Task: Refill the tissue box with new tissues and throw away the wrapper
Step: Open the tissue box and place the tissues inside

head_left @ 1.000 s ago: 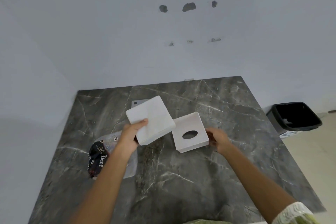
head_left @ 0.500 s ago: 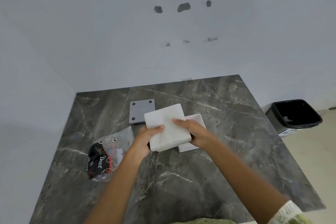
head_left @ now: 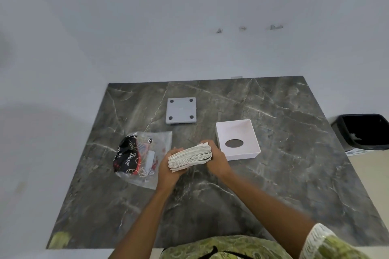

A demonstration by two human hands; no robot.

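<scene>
A stack of white tissues is held edge-on above the dark marble table, its folded layers facing me. My left hand grips its left end and my right hand grips its right end. The white tissue box lies upside down just right of my hands, open side up, with its oval slot showing on the bottom. Its grey base plate with small dark feet lies further back. The clear wrapper with black and red print lies left of my hands.
A black waste bin stands on the floor beyond the table's right edge. A plain wall runs behind the table. My patterned green-and-white sleeve shows at the lower right.
The tissue stack has come toward me and turned from flat to edge-on between both hands. The right hand left the box a second ago and joined the stack.
</scene>
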